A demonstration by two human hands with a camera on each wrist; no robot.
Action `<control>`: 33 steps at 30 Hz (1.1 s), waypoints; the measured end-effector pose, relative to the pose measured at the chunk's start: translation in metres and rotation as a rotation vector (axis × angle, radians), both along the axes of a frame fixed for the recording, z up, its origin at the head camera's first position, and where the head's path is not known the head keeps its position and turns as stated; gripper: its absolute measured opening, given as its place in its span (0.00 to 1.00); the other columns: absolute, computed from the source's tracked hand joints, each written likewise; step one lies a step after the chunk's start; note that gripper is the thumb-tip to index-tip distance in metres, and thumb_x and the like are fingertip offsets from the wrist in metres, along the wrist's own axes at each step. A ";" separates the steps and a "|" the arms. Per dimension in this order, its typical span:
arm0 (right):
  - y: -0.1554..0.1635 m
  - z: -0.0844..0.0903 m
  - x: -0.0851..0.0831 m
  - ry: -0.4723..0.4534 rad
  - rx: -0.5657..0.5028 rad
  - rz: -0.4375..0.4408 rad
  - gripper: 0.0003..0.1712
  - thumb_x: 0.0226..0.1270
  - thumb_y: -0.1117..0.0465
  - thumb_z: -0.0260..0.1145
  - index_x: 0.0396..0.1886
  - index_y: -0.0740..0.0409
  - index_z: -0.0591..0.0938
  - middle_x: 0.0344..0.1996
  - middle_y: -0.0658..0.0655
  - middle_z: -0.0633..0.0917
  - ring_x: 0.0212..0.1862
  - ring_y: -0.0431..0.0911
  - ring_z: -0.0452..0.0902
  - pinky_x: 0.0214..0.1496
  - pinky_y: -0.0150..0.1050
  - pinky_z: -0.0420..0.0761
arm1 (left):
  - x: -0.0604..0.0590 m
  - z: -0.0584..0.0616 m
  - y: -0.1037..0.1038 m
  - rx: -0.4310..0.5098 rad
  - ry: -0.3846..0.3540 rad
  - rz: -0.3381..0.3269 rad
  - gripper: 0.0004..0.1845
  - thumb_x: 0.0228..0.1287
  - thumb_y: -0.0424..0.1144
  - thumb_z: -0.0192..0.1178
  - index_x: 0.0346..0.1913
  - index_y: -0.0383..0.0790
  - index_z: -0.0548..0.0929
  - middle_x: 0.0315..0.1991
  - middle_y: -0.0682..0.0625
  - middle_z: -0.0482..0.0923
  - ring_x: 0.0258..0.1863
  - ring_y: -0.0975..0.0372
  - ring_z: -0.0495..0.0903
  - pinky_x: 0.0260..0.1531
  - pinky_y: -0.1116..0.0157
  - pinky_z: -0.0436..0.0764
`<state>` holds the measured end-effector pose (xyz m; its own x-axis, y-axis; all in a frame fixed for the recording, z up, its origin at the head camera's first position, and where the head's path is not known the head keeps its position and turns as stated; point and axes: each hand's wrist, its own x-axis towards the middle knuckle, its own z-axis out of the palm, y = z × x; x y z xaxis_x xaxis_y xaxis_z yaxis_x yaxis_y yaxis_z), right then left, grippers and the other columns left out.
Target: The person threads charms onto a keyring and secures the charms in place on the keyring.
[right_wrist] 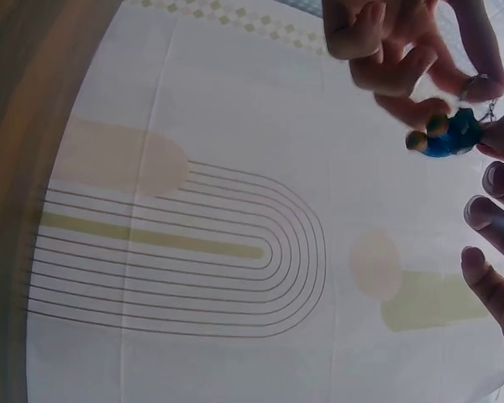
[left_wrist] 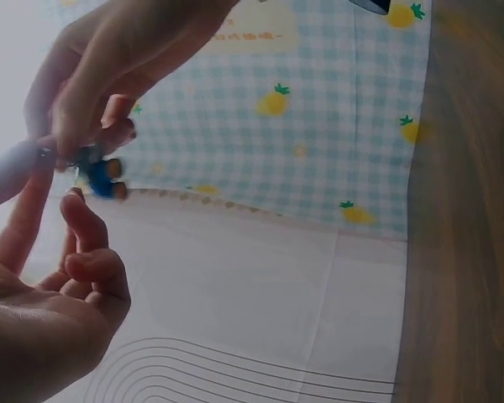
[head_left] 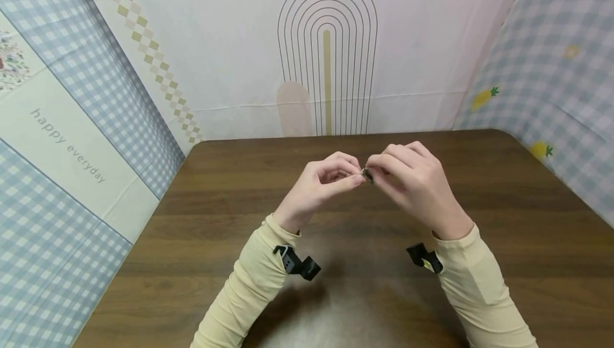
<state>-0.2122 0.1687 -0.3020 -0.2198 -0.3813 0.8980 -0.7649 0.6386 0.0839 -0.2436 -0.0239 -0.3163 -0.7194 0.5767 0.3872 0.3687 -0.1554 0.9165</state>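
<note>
The small blue figure (right_wrist: 449, 137) has two orange-brown tips and a metal ring (right_wrist: 467, 85). Left hand (head_left: 318, 180) pinches the ring; right hand (head_left: 416, 183) pinches the figure.

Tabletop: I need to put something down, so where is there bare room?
The tabletop is bare left of the left hand, toward the checked cloth, and right of the right hand, toward the pineapple-print cloth. A strip below the white backdrop, behind both hands, looks free too. Crowded: the middle, where both hands hold a small blue trinket.
</note>
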 end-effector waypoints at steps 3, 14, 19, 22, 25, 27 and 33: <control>0.002 -0.001 -0.001 -0.001 -0.018 -0.001 0.08 0.66 0.66 0.59 0.29 0.59 0.82 0.23 0.53 0.79 0.25 0.44 0.71 0.37 0.37 0.68 | 0.001 0.001 -0.002 0.017 0.022 -0.021 0.06 0.63 0.27 0.60 0.39 0.25 0.81 0.43 0.52 0.75 0.43 0.62 0.76 0.46 0.68 0.75; 0.007 0.000 -0.015 0.049 0.004 0.029 0.10 0.67 0.65 0.56 0.28 0.59 0.82 0.22 0.52 0.78 0.23 0.43 0.70 0.35 0.37 0.68 | -0.010 0.002 0.008 -0.045 0.052 0.065 0.06 0.66 0.30 0.58 0.34 0.28 0.82 0.42 0.50 0.77 0.41 0.65 0.77 0.43 0.71 0.76; 0.010 0.002 -0.019 0.041 -0.001 0.042 0.11 0.68 0.64 0.56 0.28 0.59 0.82 0.22 0.52 0.78 0.23 0.43 0.69 0.35 0.36 0.68 | -0.013 0.002 0.010 0.020 0.058 0.037 0.05 0.65 0.27 0.59 0.38 0.25 0.81 0.42 0.51 0.76 0.42 0.63 0.78 0.44 0.70 0.77; 0.011 0.002 -0.018 0.022 -0.010 0.048 0.08 0.66 0.66 0.58 0.29 0.60 0.82 0.22 0.52 0.78 0.24 0.43 0.69 0.35 0.36 0.68 | -0.012 0.001 0.010 0.081 0.052 0.018 0.08 0.65 0.30 0.61 0.36 0.24 0.80 0.41 0.53 0.76 0.41 0.62 0.78 0.44 0.70 0.77; 0.013 0.003 -0.017 -0.001 -0.022 0.050 0.05 0.62 0.68 0.61 0.29 0.60 0.82 0.21 0.52 0.78 0.24 0.43 0.70 0.36 0.37 0.67 | -0.010 0.002 0.009 0.127 0.037 0.001 0.11 0.65 0.34 0.62 0.36 0.24 0.79 0.41 0.54 0.76 0.41 0.62 0.77 0.44 0.68 0.78; 0.014 0.004 -0.017 -0.012 -0.027 0.051 0.04 0.62 0.69 0.62 0.29 0.60 0.82 0.22 0.52 0.78 0.25 0.44 0.70 0.37 0.37 0.68 | -0.010 0.002 0.009 0.133 0.028 0.001 0.14 0.65 0.36 0.62 0.35 0.24 0.79 0.41 0.54 0.76 0.41 0.61 0.77 0.45 0.68 0.77; 0.012 0.003 -0.016 -0.006 -0.013 0.054 0.04 0.62 0.68 0.61 0.30 0.60 0.82 0.22 0.53 0.79 0.25 0.45 0.71 0.37 0.38 0.69 | -0.010 0.003 0.010 0.045 0.025 0.034 0.14 0.69 0.34 0.57 0.29 0.25 0.77 0.40 0.52 0.76 0.44 0.57 0.76 0.46 0.68 0.74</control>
